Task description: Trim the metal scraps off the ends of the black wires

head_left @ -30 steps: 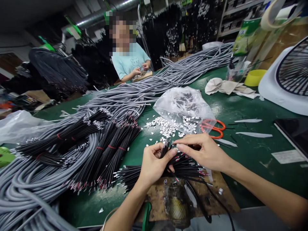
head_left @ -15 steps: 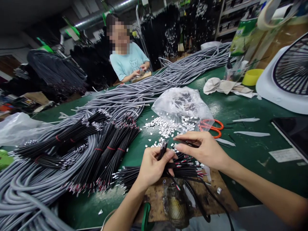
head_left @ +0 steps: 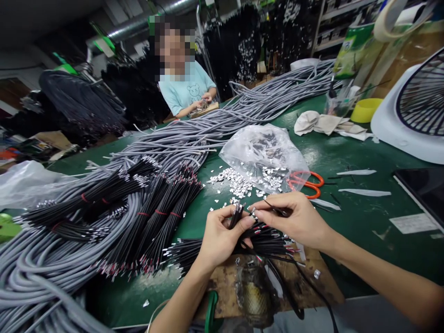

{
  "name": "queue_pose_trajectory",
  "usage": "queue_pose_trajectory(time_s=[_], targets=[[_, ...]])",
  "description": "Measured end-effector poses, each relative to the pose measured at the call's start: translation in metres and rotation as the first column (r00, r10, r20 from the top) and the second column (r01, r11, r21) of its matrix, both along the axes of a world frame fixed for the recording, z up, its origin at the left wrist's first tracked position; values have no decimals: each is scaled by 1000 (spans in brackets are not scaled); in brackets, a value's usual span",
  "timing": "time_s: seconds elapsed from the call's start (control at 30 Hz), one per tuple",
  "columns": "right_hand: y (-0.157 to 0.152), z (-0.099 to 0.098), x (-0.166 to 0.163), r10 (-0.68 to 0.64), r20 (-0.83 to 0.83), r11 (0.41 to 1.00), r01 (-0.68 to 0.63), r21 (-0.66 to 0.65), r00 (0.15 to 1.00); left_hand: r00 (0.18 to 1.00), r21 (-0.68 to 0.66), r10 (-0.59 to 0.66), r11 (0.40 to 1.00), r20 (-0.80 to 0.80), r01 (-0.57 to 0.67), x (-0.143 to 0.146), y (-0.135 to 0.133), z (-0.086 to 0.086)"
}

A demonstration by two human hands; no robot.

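My left hand (head_left: pixel 222 233) is closed round several short black cables (head_left: pixel 237 213), whose cut ends stand up above the thumb. Close beside them, my right hand (head_left: pixel 294 215) pinches what looks like a small silver metal clip (head_left: pixel 253 212) between thumb and forefinger. A thin dark tool (head_left: pixel 276 208) lies within the right hand's curled fingers; its kind is unclear. Under both hands a bundle of black cables (head_left: pixel 187 252) with silver, red and white ends rests on a worn wooden board (head_left: pixel 225 282). Loose silver clips (head_left: pixel 236 182) lie scattered just beyond.
A clear plastic bag (head_left: pixel 243 143) of clips and orange-handled scissors (head_left: pixel 314 185) lie ahead. Long grey cables (head_left: pixel 166 138) cross the table; tied black bundles (head_left: pixel 152 231) lie left. A white fan (head_left: pixel 391 115) stands right. Across the table sits another person (head_left: pixel 187 88).
My right hand has turned slightly and its fingertips have come in against the cables in my left hand. The left hand stays nearly in place.
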State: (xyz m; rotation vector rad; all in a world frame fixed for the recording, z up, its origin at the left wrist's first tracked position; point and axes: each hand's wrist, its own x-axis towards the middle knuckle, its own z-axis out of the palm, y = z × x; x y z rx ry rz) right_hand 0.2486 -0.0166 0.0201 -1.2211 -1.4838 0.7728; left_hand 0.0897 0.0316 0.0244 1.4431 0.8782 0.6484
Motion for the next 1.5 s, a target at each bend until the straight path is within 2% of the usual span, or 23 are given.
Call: queue_pose_trajectory(time_s=[0.17, 0.3, 0.4, 0.9, 1.03, 1.13, 1.2, 1.27, 1.33, 1.4, 1.5], targets=[[2, 0, 1, -41, -3, 999, 41, -24, 999, 999, 19, 44, 999, -24, -44, 1, -4, 0], [2, 0, -1, -74, -23, 993, 71, -94, 997, 987, 116, 149, 983, -53, -142, 4, -6, -4], [2, 0, -3, -76, -44, 989, 70, -128, 996, 983, 144, 181, 974, -40, -173, 6, -6, -7], [3, 0, -4, -70, 7, 995, 70, -75, 998, 983, 150, 177, 974, -52, -168, 4, -4, -9], [3, -5, -4, -80, 44, 991, 84, -108, 996, 996, 169, 65, 984, -60, -54, 1, -1, -11], [6, -7, 2, -199, 169, 978, 208, -33, 965, 996, 101, -65, 992, -59, 71, -1, 1, -11], [10, -7, 10, -372, 290, 928, 363, 87, 882, 993, 59, -95, 993, -77, 100, -1, 4, -10], [14, -8, 20, -477, 396, 878, 446, 174, 785, 993, 76, -52, 995, -102, 60, 0, 7, -9], [18, -10, 26, -449, 467, 891, 422, 168, 762, 994, 140, 40, 990, -105, -25, 1, 10, -10], [20, -14, 25, -348, 442, 936, 335, 109, 827, 991, 183, 101, 979, -85, -84, 2, 13, -11], [18, -18, 15, -190, 316, 982, 179, 62, 930, 989, 173, 134, 977, -59, -122, 3, 14, -12]])
